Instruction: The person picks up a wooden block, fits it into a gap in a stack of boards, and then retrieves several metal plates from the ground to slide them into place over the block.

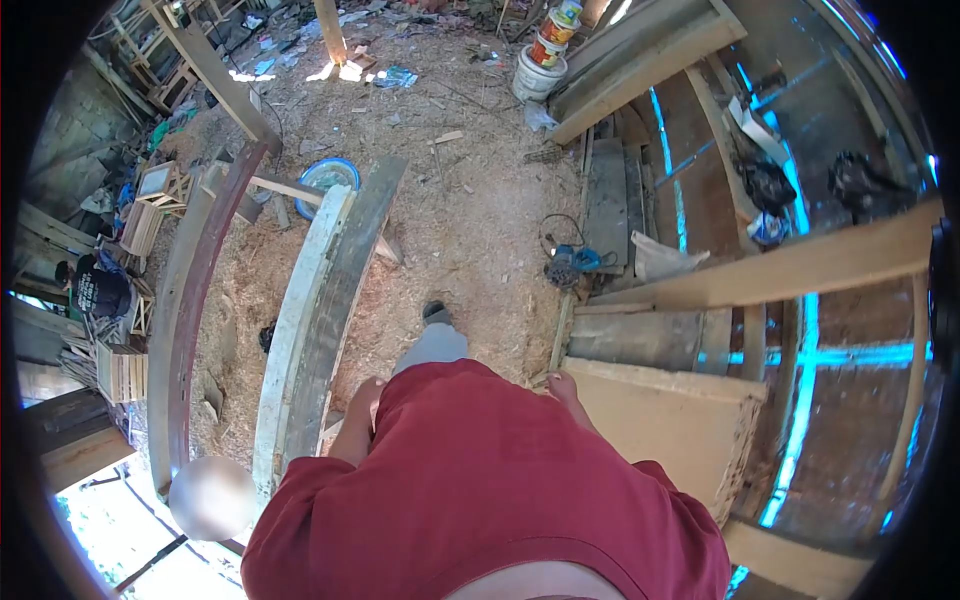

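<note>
I stand over a sawdust floor in a red shirt, both arms down at my sides. My left hand [371,390] is beside the long wooden bench, just right of its dark plank [330,345]. On the other side, my right hand [560,383] hangs at the near left corner of a large tan board [660,410]. The fingers of both hands are small and mostly hidden, and no tool shows in either. A blue power tool [573,266] with a cord lies on the floor ahead of my right hand.
A second bench has a reddish plank [205,270]. Between the benches' far ends sits a blue-rimmed basin [328,180]. Stacked buckets [540,72] stand at the back. A person in a black shirt [100,291] is at the left, near wood stacks [122,372]. A timber beam [780,270] crosses the right.
</note>
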A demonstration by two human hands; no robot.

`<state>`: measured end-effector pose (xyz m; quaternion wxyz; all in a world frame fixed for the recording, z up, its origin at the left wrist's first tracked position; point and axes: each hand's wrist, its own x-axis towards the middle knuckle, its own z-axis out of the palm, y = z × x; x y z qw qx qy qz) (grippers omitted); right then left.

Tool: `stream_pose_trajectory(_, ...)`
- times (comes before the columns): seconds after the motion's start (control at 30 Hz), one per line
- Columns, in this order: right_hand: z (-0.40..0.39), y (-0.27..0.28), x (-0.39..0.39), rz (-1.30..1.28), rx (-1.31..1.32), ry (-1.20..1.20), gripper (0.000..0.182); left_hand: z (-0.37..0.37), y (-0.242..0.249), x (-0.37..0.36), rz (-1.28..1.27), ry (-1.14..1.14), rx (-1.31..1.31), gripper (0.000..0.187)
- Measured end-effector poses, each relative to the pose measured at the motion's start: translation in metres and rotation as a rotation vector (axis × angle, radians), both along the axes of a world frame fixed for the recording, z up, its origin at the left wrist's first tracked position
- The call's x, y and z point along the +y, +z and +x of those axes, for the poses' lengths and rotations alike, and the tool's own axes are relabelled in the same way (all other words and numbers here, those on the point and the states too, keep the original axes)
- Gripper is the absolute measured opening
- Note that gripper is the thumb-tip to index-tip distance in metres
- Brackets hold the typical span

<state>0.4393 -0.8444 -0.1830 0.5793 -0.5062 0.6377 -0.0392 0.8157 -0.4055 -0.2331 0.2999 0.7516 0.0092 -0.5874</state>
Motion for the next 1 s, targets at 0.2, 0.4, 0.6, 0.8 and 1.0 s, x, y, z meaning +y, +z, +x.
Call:
stream_pose_trajectory(0.2, 0.106, 0.005, -0.15, -0.296, -0.17, 0.04, 0.029, 0.16, 0.06, -0.169, -0.011, -0.402, -0.47, 0.049)
stream_pose_trajectory(0.4, 0.195, 0.065, -0.197, -0.245, -0.187, -0.184, 0.029, 0.279, 0.061, -0.283, -0.066, -0.248, -0.539, 0.046)
stream_pose_trajectory(0.6, 0.287, 0.043, -0.308, -0.072, -0.162, -0.218, 0.03, 0.327, 0.051, -0.351, -0.063, -0.097, -0.433, 0.05)
stream_pose_trajectory(0.8, 0.389, -0.002, -0.448, -0.084, 0.335, 0.561, 0.012, 0.334, -0.003, -0.354, 0.122, -0.083, -0.261, 0.06)
stream_pose_trajectory(1.0, 0.531, 0.015, -0.542, 0.023, 0.028, 0.387, 0.023, 0.35, -0.006, -0.392, 0.194, -0.18, -0.278, 0.043)
